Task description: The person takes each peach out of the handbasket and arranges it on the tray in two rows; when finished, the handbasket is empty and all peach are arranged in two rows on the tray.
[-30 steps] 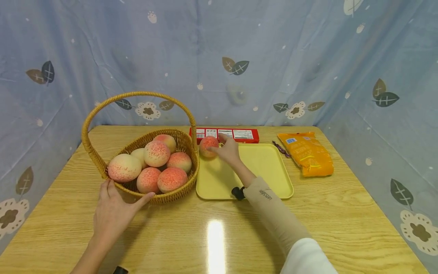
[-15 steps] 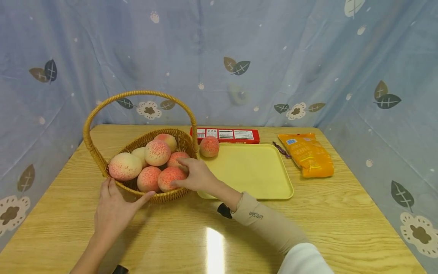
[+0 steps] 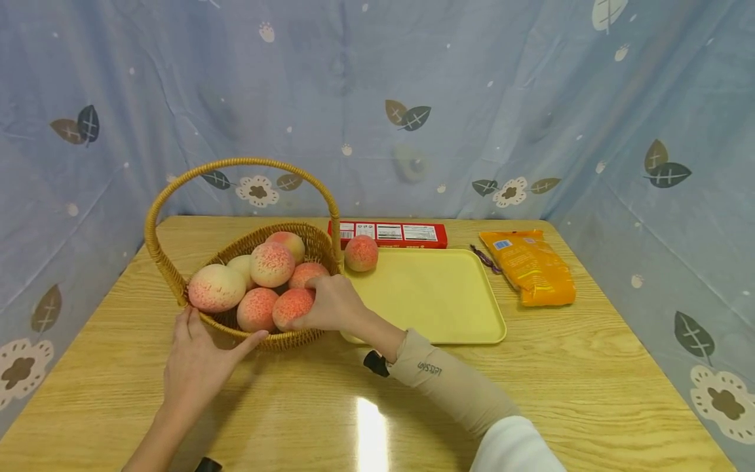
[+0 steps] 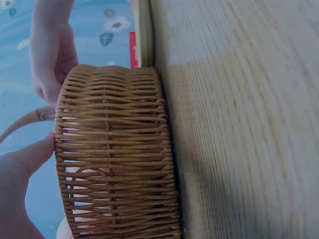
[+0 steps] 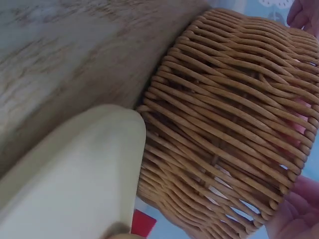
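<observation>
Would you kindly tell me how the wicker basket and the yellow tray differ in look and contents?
The wicker basket is brown and openly woven, while the yellow tray is smooth. The basket has deep sides and an arched handle; the tray is shallow, without one. Several fruits lie in the basket, but only one fruit sits on the tray. Both rest on the wooden table.

The left forearm (image 3: 158, 436) extends forward, the left hand (image 3: 196, 364) with thumb (image 3: 249, 343) spread wide of its fingers (image 3: 187, 324), while the right forearm (image 3: 451, 383) slants inward, the right hand (image 3: 336, 305) curved into a grip.
</observation>
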Demonstrator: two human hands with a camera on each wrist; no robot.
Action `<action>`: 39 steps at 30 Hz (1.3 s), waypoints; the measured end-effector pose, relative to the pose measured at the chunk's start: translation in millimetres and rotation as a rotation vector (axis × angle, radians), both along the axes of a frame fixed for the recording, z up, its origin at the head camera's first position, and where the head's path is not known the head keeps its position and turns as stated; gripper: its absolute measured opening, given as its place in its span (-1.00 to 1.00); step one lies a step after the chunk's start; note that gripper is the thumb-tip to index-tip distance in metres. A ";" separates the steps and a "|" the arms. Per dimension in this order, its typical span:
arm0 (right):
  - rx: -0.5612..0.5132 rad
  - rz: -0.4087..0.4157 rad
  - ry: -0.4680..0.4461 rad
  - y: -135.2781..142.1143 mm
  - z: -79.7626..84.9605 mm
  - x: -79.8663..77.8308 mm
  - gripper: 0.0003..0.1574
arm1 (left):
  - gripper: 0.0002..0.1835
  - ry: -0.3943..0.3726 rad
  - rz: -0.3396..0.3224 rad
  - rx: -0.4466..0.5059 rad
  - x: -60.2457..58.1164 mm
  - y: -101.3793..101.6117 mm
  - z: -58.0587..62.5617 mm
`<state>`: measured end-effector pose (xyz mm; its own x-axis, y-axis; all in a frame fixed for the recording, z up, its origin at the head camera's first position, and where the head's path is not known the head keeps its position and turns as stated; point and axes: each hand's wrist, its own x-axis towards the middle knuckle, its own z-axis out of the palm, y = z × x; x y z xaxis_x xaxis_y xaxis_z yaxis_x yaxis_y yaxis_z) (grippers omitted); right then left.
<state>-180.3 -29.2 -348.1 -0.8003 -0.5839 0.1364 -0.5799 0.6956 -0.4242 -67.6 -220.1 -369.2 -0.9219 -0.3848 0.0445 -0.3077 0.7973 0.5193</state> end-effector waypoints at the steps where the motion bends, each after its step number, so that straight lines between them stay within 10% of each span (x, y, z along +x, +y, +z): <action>1: -0.009 -0.002 0.005 0.4 -1.5 -0.3 -0.38 | 0.41 0.001 0.001 0.001 0.3 0.3 0.1; 14: -0.460 -0.058 -0.217 19.2 12.6 -1.9 -0.29 | 0.41 -0.025 0.006 0.004 -1.7 0.2 -0.4; 26: -0.758 -0.102 -0.223 60.0 23.1 -21.8 -0.36 | 0.40 0.001 0.000 -0.013 -0.9 -1.1 -2.4; 39: -0.693 -0.353 -0.176 110.8 11.6 -56.5 -0.35 | 0.41 0.001 0.004 -0.007 -0.9 -1.6 -2.4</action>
